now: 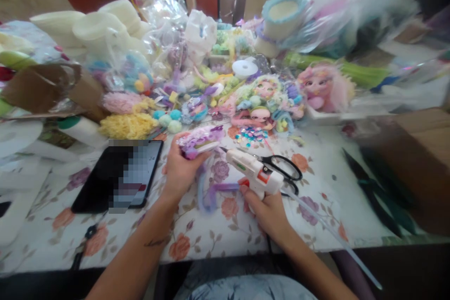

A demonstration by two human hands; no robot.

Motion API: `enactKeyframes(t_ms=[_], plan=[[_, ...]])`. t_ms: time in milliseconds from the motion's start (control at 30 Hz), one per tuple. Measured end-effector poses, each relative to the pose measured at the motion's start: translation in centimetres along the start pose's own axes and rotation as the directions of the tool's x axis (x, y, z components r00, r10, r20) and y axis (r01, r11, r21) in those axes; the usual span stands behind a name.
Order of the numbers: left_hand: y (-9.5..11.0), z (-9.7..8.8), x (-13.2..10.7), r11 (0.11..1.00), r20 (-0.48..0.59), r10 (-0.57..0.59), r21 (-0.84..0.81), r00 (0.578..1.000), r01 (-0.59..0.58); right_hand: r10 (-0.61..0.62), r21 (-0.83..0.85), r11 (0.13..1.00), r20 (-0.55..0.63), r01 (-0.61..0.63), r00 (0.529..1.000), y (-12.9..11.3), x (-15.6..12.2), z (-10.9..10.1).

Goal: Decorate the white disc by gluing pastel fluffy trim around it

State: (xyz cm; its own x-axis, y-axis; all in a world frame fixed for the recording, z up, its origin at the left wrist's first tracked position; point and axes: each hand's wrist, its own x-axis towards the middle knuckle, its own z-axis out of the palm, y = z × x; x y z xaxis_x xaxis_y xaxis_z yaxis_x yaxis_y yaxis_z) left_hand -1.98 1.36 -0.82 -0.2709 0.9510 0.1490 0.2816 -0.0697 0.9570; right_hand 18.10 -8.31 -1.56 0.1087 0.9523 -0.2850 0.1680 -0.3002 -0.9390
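Note:
My left hand [183,166] is closed around a purple frilly headband-like piece [200,139], its pale edge turned towards me. In my right hand [263,208] is a white hot glue gun [251,168], fingers wrapped round its handle near the red trigger. The gun's nozzle points left, close to the purple piece; whether they touch I cannot tell. A long clear glue stick [333,236] sticks out of the gun's back. A lilac ribbon [211,192] hangs below the left hand. Partly behind the gun lie black-handled scissors [286,167].
A tablet [116,178] lies to the left. Loose sequins [251,136], pompoms [174,126] and doll-faced pieces [265,89] crowd the back. At the right are dark green-handled shears [376,192] and a cardboard box [415,159]. A brown box [52,89] stands at the left.

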Motion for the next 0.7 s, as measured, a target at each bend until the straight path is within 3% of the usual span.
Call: enactKeyframes(t_ms=[100, 200, 333, 367, 400, 500, 700], plan=[[0.2, 0.0, 0.1, 0.997, -0.029, -0.062, -0.045, 0.998, 0.06, -0.003, 0.07, 0.998, -0.051, 0.006, 0.999, -1.1, -0.7, -2.6], [0.7, 0.0, 0.0, 0.992, -0.013, -0.124, -0.023, 0.992, 0.124, -0.012, 0.043, 0.999, -0.202, 0.021, 0.979, -2.0, -1.3, -7.9], [1.4, -0.1, -0.4, 0.98, 0.009, -0.185, 0.08, 0.983, 0.184, -0.103, -0.225, 0.974, -0.473, -0.007, 0.875, -1.0, -0.1, -16.5], [1.5, -0.1, -0.5, 0.978, 0.013, -0.186, 0.103, 0.983, 0.183, -0.153, -0.317, 0.948, -0.541, -0.032, 0.827, -0.5, 0.6, -18.2], [1.5, -0.1, -0.5, 0.976, 0.022, -0.186, 0.117, 0.982, 0.182, -0.165, -0.356, 0.933, -0.554, -0.053, 0.816, 0.1, 1.5, -19.5], [1.2, -0.1, -0.4, 0.973, 0.046, -0.199, 0.128, 0.979, 0.192, -0.216, -0.442, 0.893, -0.579, -0.08, 0.786, 1.4, 4.1, -21.4], [0.9, -0.3, 0.0, 0.981, 0.075, -0.119, 0.165, 0.99, 0.106, -0.286, -0.578, 0.809, -0.542, -0.103, 0.79, 2.0, 6.4, -20.6]])
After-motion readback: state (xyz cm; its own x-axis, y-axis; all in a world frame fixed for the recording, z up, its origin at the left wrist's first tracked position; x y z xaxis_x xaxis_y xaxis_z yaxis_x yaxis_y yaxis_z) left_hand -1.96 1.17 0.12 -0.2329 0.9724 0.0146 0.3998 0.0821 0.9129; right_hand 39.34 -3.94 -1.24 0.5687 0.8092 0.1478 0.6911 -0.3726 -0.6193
